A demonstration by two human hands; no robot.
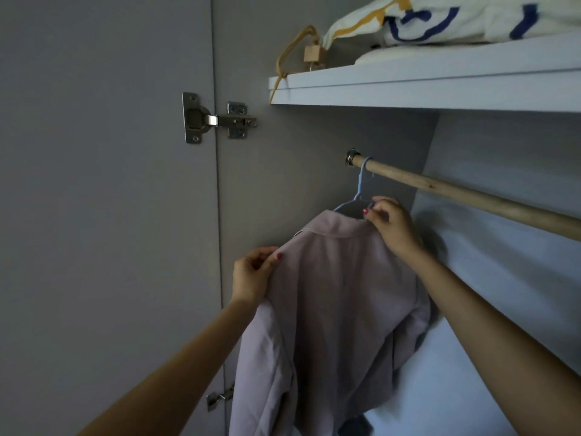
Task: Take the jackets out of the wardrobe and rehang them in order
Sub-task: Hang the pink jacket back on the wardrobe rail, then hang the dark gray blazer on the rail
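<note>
Head view, pale jacket (339,297) on blue hanger (355,196), left hand (251,275) fingers pinching shoulder, right hand (390,225) fingers pinching collar

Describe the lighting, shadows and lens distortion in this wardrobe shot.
Head view: dim, cool light, brightest on the shelf and the bedding above; the jacket casts a soft dark shadow on the back panel to its right; the wide angle bows the wooden rail and stretches both forearms toward the corners; the left hand and right hand look sharp, without glare.
</note>
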